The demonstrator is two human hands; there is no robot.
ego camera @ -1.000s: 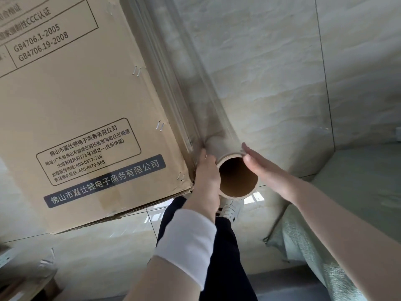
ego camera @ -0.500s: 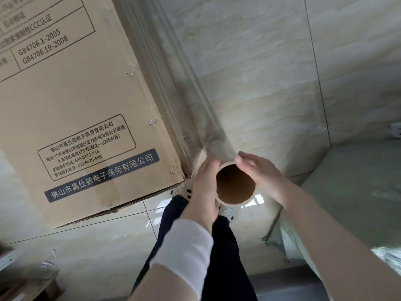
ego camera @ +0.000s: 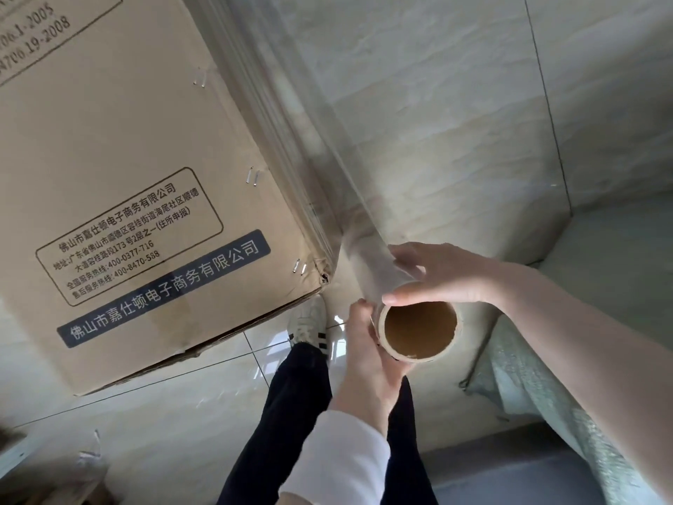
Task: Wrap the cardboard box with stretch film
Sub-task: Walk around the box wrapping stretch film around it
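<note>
Left grip [ego camera: 368,346], right grip [ego camera: 439,275] both holding film roll [ego camera: 375,269] beside cardboard box [ego camera: 127,158].

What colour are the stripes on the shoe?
Black stripes on a white shoe, seen in the head view.

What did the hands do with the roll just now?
The right hand, flat against the roll before, has curled its fingers over it and now grips it. The roll has drawn a little away from the box corner. The left hand still holds the roll from the other side, and the film still stretches up along the box edge.
</note>
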